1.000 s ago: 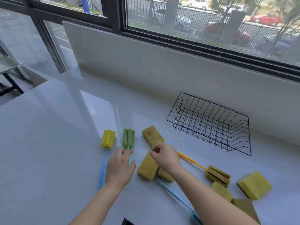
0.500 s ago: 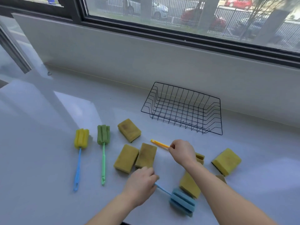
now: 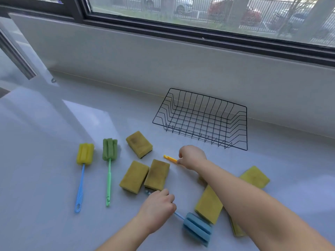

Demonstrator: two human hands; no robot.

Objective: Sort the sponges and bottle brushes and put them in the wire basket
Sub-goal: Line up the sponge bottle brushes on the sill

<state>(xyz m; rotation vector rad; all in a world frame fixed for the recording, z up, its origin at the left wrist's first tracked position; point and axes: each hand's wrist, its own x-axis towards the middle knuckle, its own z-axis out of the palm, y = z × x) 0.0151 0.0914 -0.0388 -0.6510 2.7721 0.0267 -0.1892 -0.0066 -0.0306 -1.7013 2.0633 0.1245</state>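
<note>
The left hand point(image 3: 157, 209) lies knuckles-up on the table point(image 3: 45, 160), its fingers curled down around the thin handle of the blue bottle brush point(image 3: 197, 228); the handle's tip pokes out beyond the knuckles, and the ribbed blue foam head lies just to the right of the hand, nearer the person. The right hand point(image 3: 192, 156) reaches further forward, thumb and fingers pinching the orange brush handle point(image 3: 170, 158), whose hooked end points left; the far end of that brush is hidden beneath the forearm. Between the two hands, two yellow sponges point(image 3: 134, 177) point(image 3: 157, 174) lie side by side and touching; a third sponge point(image 3: 139, 144) lies apart, just beyond them. Under and beside the right forearm are a long sponge point(image 3: 208, 203), a sponge at the far right point(image 3: 254, 176), and another sponge point(image 3: 235, 229) mostly covered by the arm. Well to the left, the green brush point(image 3: 109, 149) and the yellow-headed brush point(image 3: 85, 153) lie parallel, heads away from the person. The wire basket point(image 3: 199, 136) stands beyond the right hand, near the wall under the window point(image 3: 199, 11), with no sponge or brush in it.
</note>
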